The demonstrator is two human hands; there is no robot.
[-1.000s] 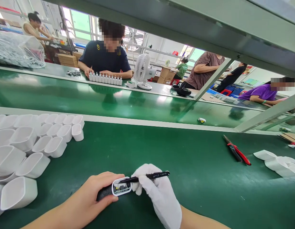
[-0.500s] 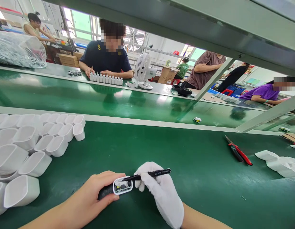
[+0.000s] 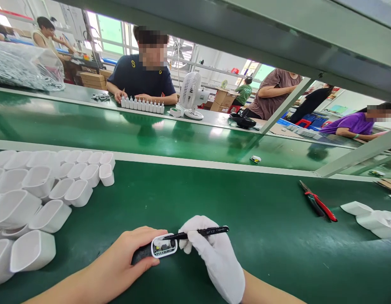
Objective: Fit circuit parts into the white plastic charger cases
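My left hand (image 3: 130, 257), bare, grips a small device by its dark grey body. The device's open end has a white oval rim (image 3: 164, 255), and a circuit board with small components (image 3: 165, 246) shows inside. My right hand (image 3: 214, 257), in a white glove, holds black tweezers (image 3: 211, 231) in a pinch. The tips of the tweezers reach into the upper part of the device's opening; whether they grip anything there I cannot make out.
Many white oval plastic housings (image 3: 33, 251) crowd the green table's left side. Red-and-black pliers (image 3: 318, 202) and more white housings (image 3: 375, 219) lie right. Beyond the white ledge a small circuit board (image 3: 255, 159) rests on a green belt (image 3: 195, 135). Co-workers sit behind.
The small circuit board on the green belt has shifted left. My view has moved slightly. Both hands keep the same hold, with the tweezers still in the device's opening.
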